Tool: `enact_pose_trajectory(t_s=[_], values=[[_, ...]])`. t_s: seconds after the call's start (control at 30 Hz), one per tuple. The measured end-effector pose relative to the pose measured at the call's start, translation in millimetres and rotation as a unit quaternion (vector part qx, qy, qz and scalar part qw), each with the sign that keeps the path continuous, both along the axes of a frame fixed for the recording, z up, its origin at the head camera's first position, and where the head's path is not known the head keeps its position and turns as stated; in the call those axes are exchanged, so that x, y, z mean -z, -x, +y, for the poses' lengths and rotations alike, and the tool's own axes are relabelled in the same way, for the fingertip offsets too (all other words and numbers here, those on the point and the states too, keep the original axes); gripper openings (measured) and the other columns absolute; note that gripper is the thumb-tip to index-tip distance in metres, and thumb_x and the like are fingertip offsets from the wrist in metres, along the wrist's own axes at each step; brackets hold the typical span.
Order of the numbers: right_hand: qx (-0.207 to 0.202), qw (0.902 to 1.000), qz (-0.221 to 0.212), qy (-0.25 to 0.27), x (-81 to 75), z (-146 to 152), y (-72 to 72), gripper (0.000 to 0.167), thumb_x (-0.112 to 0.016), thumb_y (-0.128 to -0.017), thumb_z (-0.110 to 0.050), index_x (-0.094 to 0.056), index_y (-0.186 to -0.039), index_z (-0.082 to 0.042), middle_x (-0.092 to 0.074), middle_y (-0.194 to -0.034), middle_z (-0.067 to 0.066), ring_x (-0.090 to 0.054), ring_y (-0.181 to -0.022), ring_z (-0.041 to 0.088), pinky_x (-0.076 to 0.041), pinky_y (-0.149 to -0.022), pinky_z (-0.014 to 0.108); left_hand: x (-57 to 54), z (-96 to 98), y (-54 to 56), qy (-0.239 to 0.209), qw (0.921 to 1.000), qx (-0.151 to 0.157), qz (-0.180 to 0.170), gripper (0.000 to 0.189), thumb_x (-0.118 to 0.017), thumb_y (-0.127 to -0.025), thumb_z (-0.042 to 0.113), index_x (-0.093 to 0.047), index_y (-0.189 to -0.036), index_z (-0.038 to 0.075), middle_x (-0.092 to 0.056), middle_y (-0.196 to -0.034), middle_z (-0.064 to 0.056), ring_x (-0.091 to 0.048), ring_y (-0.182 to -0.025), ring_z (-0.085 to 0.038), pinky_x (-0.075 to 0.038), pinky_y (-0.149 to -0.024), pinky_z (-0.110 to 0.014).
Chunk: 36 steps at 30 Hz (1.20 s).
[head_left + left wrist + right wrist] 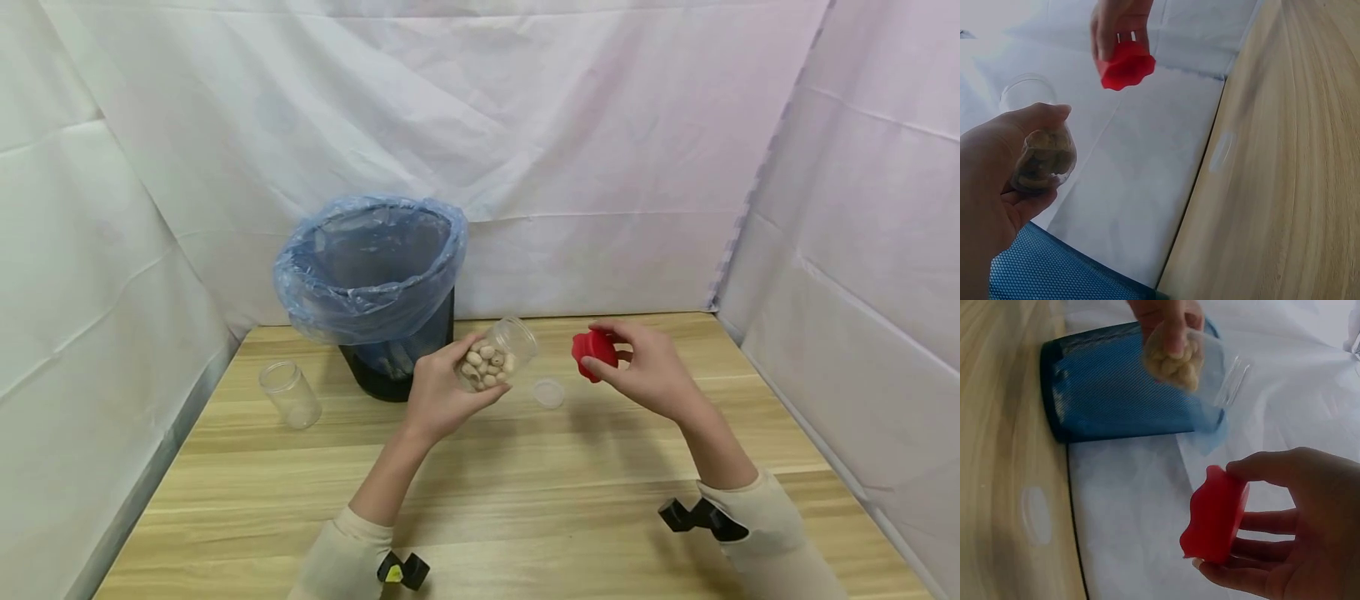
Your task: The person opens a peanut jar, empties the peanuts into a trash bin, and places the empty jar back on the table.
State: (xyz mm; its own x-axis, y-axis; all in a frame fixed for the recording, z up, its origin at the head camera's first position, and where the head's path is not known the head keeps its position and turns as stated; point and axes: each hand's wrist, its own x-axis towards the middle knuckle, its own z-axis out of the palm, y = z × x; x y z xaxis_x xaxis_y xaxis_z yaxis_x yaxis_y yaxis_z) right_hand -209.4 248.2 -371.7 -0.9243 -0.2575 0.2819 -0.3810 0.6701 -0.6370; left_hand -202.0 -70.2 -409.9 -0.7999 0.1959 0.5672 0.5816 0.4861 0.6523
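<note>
My left hand (442, 387) grips a clear plastic jar (516, 337) partly filled with pale, nut-like pieces (487, 365). The jar tilts with its uncapped mouth toward the upper right, above the table. In my right hand (647, 367) is a small red cup-like piece with a wavy rim (595, 354), pinched between thumb and fingers. The right wrist view shows the wavy edge of this red piece (1213, 515) facing the jar, with a gap between them. Beneath the hands a clear round lid (548, 393) lies flat on the table.
A dark mesh bin with a blue plastic liner (371, 308) stands at the back, left of the hands. Another clear jar (290, 396), without a lid, is on the left of the wooden table (510, 508). White cloth (600, 167) hangs behind and along both sides.
</note>
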Motion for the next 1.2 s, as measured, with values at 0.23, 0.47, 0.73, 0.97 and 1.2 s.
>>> enact_pose_trajectory(t_s=[0.23,0.47,0.73,0.97,1.2], values=[[0.003,0.9969,0.031,-0.073,18.6,4,7.5,0.053,-0.087,-0.092,-0.017,-0.067,-0.138,0.002,-0.073,-0.127,0.022,-0.07,-0.109,0.038,-0.066,-0.085,0.051,4.2,-5.2,1.2,-0.029,0.9995,-0.01,-0.005,0.075,-0.101,-0.076,0.029,-0.071,-0.14,0.007,-0.08,-0.124,-0.013,-0.079,-0.107,-0.026,-0.066,-0.087,-0.043],[0.01,0.9926,0.018,-0.12,39.1,8,19.1,0.055,-0.087,-0.091,-0.021,-0.067,-0.137,0.003,-0.072,-0.128,0.025,-0.07,-0.109,0.042,-0.065,-0.082,0.051,6.2,-7.2,1.6,-0.052,0.9985,-0.012,-0.012,0.075,-0.101,-0.075,0.03,-0.072,-0.14,0.006,-0.079,-0.125,-0.013,-0.079,-0.11,-0.025,-0.066,-0.09,-0.043],[0.007,0.9894,-0.009,-0.145,60.8,9,29.4,0.055,-0.089,-0.088,-0.019,-0.069,-0.132,0.006,-0.072,-0.123,0.026,-0.07,-0.107,0.042,-0.065,-0.084,0.052,6.4,-7.7,0.5,-0.084,0.9958,-0.007,-0.036,0.075,-0.102,-0.075,0.029,-0.072,-0.141,0.008,-0.079,-0.125,-0.011,-0.079,-0.108,-0.022,-0.066,-0.087,-0.038],[0.013,0.9854,-0.034,-0.166,73.8,10,36.0,0.055,-0.092,-0.085,-0.02,-0.071,-0.127,0.007,-0.073,-0.115,0.025,-0.07,-0.1,0.037,-0.064,-0.083,0.05,6.6,-8.0,0.8,-0.106,0.9932,0.002,-0.049,0.076,-0.101,-0.075,0.026,-0.071,-0.142,0.009,-0.079,-0.125,-0.011,-0.079,-0.107,-0.021,-0.066,-0.084,-0.036],[0.015,0.9796,-0.081,-0.184,80.6,12,38.8,0.057,-0.092,-0.085,-0.023,-0.07,-0.129,0.007,-0.075,-0.115,0.024,-0.071,-0.101,0.036,-0.064,-0.084,0.05,4.7,-7.7,0.9,-0.118,0.9913,0.007,-0.059,0.076,-0.101,-0.076,0.025,-0.07,-0.144,0.011,-0.079,-0.123,-0.009,-0.078,-0.105,-0.02,-0.065,-0.082,-0.031]])
